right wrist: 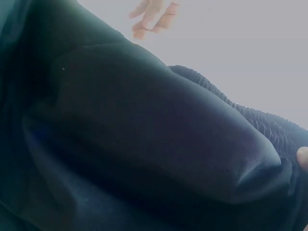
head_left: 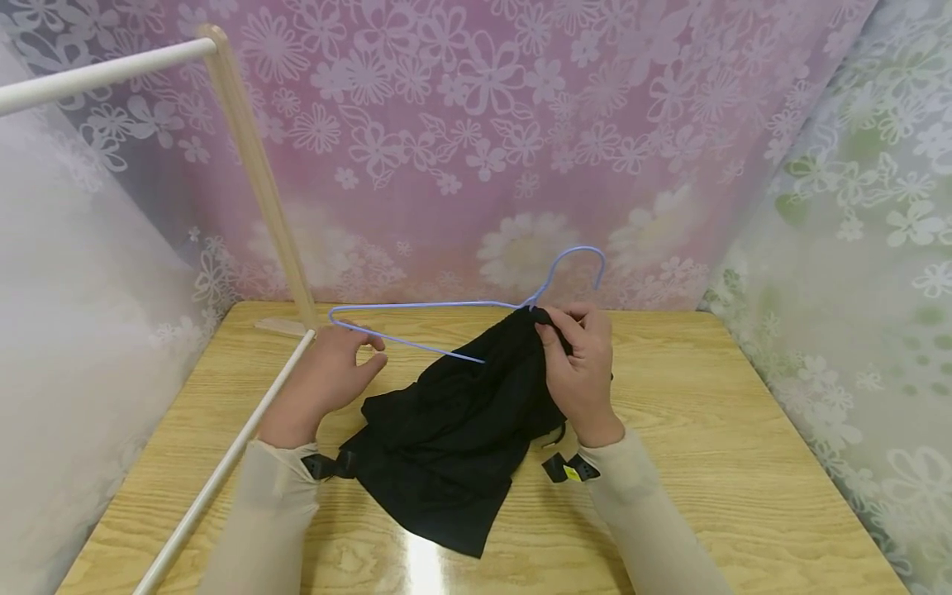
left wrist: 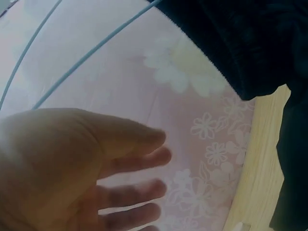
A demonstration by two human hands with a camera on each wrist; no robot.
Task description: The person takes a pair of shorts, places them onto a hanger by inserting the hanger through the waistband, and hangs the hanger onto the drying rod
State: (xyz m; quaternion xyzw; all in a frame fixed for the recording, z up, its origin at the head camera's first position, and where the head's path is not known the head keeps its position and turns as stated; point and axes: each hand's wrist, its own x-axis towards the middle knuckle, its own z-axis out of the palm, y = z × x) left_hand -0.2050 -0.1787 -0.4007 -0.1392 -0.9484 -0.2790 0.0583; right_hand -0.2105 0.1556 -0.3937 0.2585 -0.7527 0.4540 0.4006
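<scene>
Over the wood-grain table (head_left: 744, 463), between the 2 sleeved forearms, a black elastic-waisted garment (head_left: 461, 446) is pinched at its gathered edge by the right hand (head_left: 583, 364), just below the hook of a blue wire hanger (head_left: 431, 305) that it partly covers. The left hand (head_left: 335, 372), thumb and fingers parted, is at the hanger's exposed end; whether it touches the wire, I cannot tell.
</scene>
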